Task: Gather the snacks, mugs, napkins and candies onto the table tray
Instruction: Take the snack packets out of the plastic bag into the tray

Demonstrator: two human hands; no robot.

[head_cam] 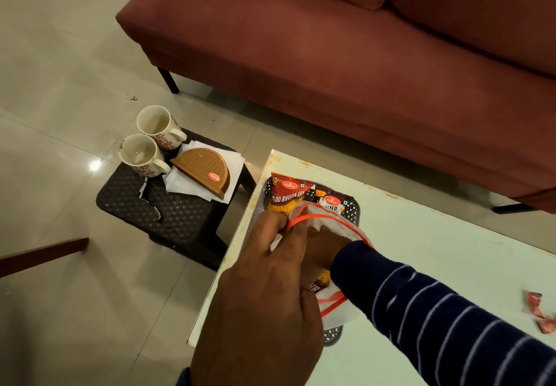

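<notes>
A black perforated tray (pixel 351 211) sits at the left end of the white table (pixel 427 253). Two red snack packets (pixel 285 194) lie in its far end. Over the tray is a clear zip bag (pixel 328 220) with an orange seal strip. My left hand (pixel 267 292) pinches the bag's rim. My right hand (pixel 320 245) reaches into the bag's mouth, fingers hidden. A third snack packet (pixel 319 282) shows under my right wrist. Two white flowered mugs (pixel 150 136) stand on a dark stool (pixel 168 214) to the left, beside a brown napkin holder (pixel 204 172) on white napkins (pixel 192 185). Red candies (pixel 538 310) lie at the table's right.
A maroon sofa (pixel 346 54) runs along the far side of the table, its black leg (pixel 168 80) on the tiled floor. A brown wooden edge (pixel 42 254) juts in at the left. The stool's top has a cracked patch near its middle.
</notes>
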